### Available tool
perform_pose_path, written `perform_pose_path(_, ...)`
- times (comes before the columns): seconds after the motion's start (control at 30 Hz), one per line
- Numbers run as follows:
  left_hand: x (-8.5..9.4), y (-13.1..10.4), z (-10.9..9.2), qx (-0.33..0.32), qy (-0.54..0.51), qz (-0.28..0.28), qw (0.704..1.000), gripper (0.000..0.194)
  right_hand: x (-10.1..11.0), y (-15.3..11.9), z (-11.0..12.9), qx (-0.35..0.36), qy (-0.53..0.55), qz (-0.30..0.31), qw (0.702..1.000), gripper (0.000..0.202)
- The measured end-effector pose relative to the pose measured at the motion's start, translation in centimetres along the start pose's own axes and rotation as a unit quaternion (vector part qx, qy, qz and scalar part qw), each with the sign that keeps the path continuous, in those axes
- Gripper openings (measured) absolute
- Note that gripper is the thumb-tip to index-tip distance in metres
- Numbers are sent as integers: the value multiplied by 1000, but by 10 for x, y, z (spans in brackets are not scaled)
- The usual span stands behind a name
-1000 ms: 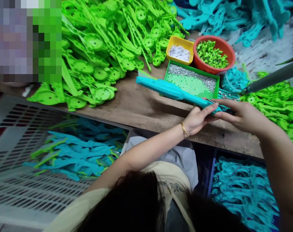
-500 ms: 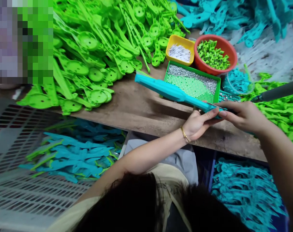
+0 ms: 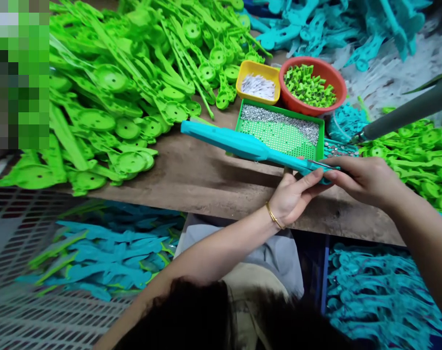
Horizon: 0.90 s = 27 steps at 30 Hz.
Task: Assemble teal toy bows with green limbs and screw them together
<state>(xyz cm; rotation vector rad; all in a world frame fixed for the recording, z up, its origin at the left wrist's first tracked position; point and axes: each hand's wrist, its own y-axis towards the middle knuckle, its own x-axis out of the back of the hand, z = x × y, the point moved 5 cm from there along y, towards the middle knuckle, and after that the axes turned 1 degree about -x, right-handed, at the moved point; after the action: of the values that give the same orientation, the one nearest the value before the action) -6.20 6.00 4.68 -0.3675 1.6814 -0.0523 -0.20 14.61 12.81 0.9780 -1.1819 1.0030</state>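
Note:
A long turquoise plastic piece slants over the workbench, its wide end to the left and its narrow end between my hands. My left hand, with a gold bracelet at the wrist, is closed round the narrow end from below, thumb on top. My right hand pinches a thin metal tool that looks like tweezers, its tip against the piece near my left thumb. What lies under the tip is too small to make out. Just behind the piece is a green perforated tray with small silvery metal parts.
A yellow tub of white slips, a red bowl of green pieces and a clear tub of turquoise bits stand behind. Green parts pile up left. A grey rod juts in from the right. Below is a crate.
The whole view has shifted slightly, the bench items sitting lower and further left. Both hands keep their hold at the narrow end of the turquoise piece.

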Motion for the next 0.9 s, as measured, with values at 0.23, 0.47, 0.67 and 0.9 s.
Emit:
perform_pose_path(0.23,-1,0,-1,10,1,-8,1000,26,1,1,-1,-18,-4,1,1000,68)
perform_pose_path(0.47,-3,-3,-1,12,9,-16,1000,18,2,1,0,-32,-6,-15,999,70)
perform_pose_path(0.67,-1,-2,-1,38,6,-38,999,23,5,0,4,20,-18,-53,998,63)
perform_pose_path(0.9,-1,-2,5,88,-101,-87,987,26,7,2,0,3,-8,-38,999,72)
